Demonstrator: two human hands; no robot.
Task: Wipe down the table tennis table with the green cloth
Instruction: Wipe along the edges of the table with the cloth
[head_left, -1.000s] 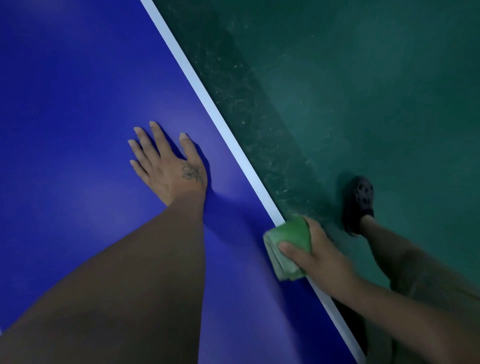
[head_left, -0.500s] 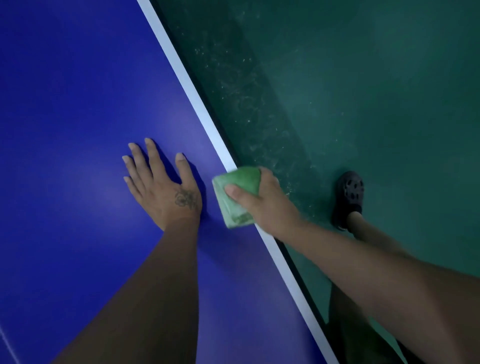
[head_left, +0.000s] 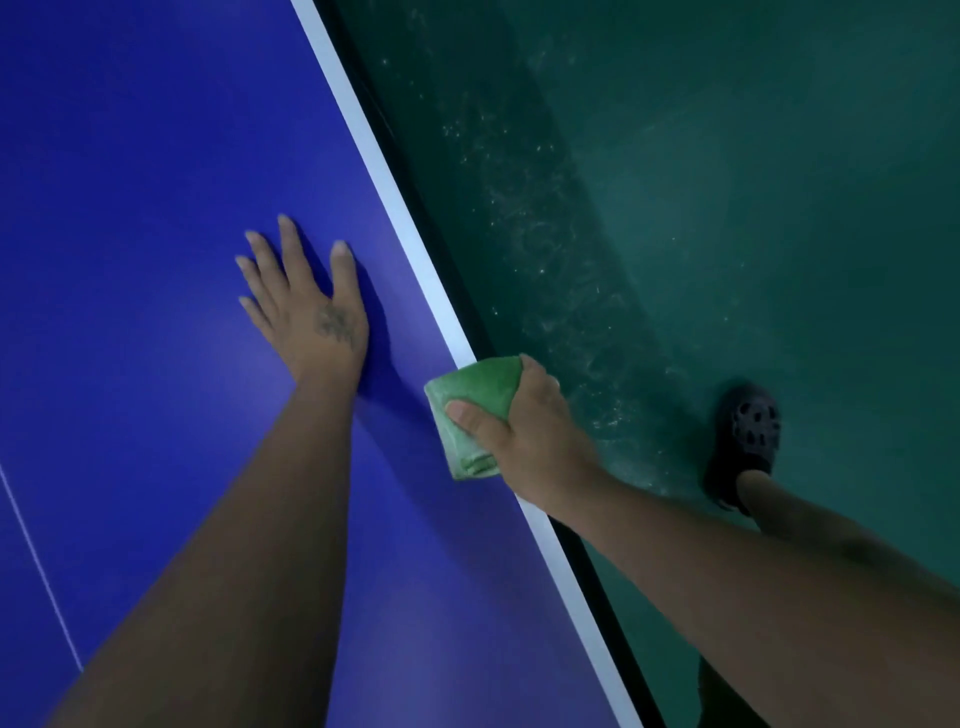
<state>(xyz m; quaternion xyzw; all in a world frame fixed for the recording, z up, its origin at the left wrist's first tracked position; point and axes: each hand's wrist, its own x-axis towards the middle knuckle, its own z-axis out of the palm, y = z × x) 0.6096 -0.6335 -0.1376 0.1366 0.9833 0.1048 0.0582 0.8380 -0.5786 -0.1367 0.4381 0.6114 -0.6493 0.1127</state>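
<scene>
The blue table tennis table (head_left: 156, 156) fills the left of the view, with a white sideline (head_left: 395, 208) along its right edge. My left hand (head_left: 306, 312) lies flat on the blue top, fingers spread. A folded green cloth (head_left: 470, 410) sits over the white edge line just right of that hand. My right hand (head_left: 524, 431) grips the cloth, thumb on top and fingers wrapped over the table's edge side.
A dark green floor (head_left: 727, 208) with pale dusty scuffs lies right of the table. My foot in a black perforated clog (head_left: 748, 431) stands on it close to the table edge. A thin white centre line (head_left: 41, 571) crosses the table at lower left.
My right hand slid the cloth up along the table edge from the lower position, then came back a little toward me. My left hand stayed flat on the table.
</scene>
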